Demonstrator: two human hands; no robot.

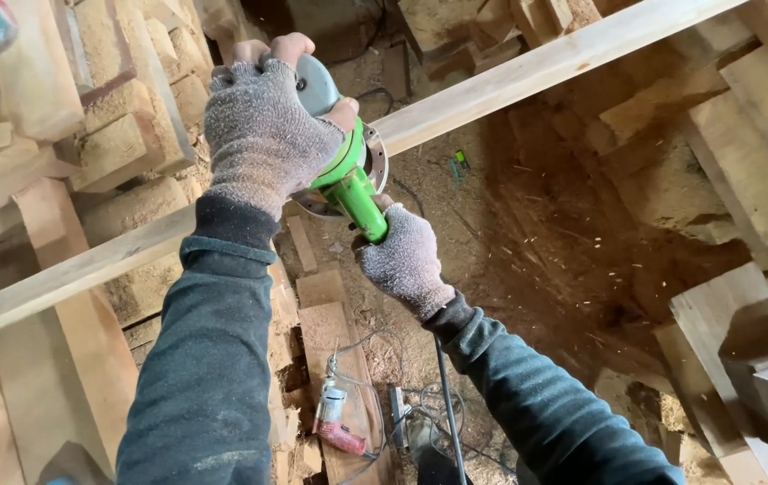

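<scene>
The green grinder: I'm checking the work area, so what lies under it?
Under the green grinder runs a long wooden plank; the left hand covers its head, hiding disc contact.

Sawdust-strewn floor (pixel 537 233) bears a red drill (pixel 335 422), black cable (pixel 450 404) and wood blocks (pixel 123 148)

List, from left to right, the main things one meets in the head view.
Stacked pale wooden blocks → left hand in a grey knitted fingerless glove → green handheld power tool → right hand in a grey knitted glove → thick cut timber blocks.
</scene>
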